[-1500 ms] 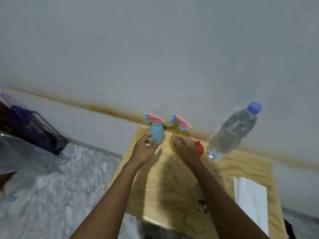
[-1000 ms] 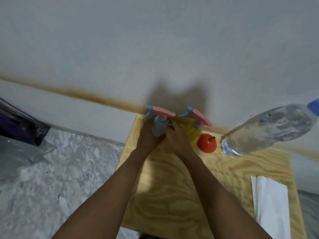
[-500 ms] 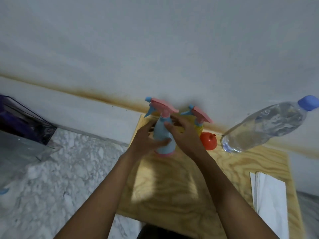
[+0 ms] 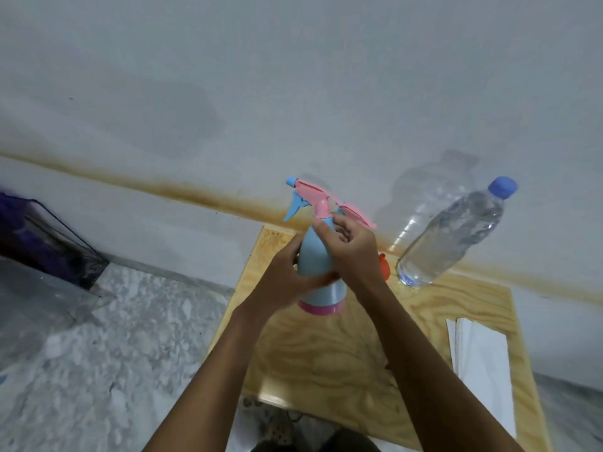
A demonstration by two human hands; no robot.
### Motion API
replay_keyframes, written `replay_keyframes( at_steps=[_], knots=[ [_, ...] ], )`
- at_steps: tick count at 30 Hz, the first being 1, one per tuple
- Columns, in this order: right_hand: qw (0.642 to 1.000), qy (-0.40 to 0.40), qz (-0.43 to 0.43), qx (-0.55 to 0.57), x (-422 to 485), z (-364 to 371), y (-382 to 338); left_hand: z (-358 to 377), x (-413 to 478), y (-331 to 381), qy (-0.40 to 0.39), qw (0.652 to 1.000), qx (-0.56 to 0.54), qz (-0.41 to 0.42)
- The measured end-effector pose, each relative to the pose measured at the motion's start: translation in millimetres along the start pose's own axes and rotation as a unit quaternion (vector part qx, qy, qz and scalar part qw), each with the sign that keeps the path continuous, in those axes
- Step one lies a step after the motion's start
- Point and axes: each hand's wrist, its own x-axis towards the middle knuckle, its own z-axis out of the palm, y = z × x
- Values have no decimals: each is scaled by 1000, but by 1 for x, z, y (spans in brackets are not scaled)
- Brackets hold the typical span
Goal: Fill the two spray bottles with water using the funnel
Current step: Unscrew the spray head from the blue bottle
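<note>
A blue spray bottle with a pink base and pink trigger head hangs lifted above the wooden board. My left hand grips its body from the left. My right hand curls round its neck just under the pink head. Behind my right hand, only the pink trigger head of the second spray bottle shows. The orange funnel peeks out to the right of my right wrist. A clear water bottle with a blue cap stands at the board's back right.
A white folded cloth or paper lies along the board's right edge. The board sits on a grey marbled floor against a white wall. A dark clear-walled container stands at the far left.
The blue spray bottle has been lifted off the board's back edge and brought nearer to me. My right hand has shifted up onto its neck; the yellow bottle is now hidden behind it.
</note>
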Motion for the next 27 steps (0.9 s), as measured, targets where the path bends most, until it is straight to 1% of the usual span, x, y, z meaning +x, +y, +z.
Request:
replay_keyframes(
  at_steps=[3, 5, 8, 13, 17, 20, 23, 25, 27],
  knots=[
    [999, 12, -40, -17, -6, -8, -9, 0, -2, 10, -38, 999, 0, 5],
    [998, -10, -54, -24, -8, -14, -14, -4, -3, 16, -69, 998, 0, -3],
    [998, -52, -27, -11, -10, -23, -22, -10, -4, 23, -102, 995, 2, -18],
    [991, -125, 40, 13, -8, -32, -30, -14, -11, 29, -111, 993, -1, -31],
    [986, -164, 22, 15, -10, -37, -36, -17, -16, 34, -122, 991, -21, -40],
    [977, -206, 19, 48, -10, -38, -38, -18, -19, 38, -144, 986, -55, -57],
    [965, -245, 33, 87, -10, -40, -38, -17, -23, 40, -161, 980, -94, -66],
    [967, -237, 32, 90, -11, -41, -34, -15, -24, 41, -153, 982, -92, -62],
    [980, -172, 31, 90, -13, -40, -29, -14, -25, 41, -141, 985, -87, -57]
  ],
)
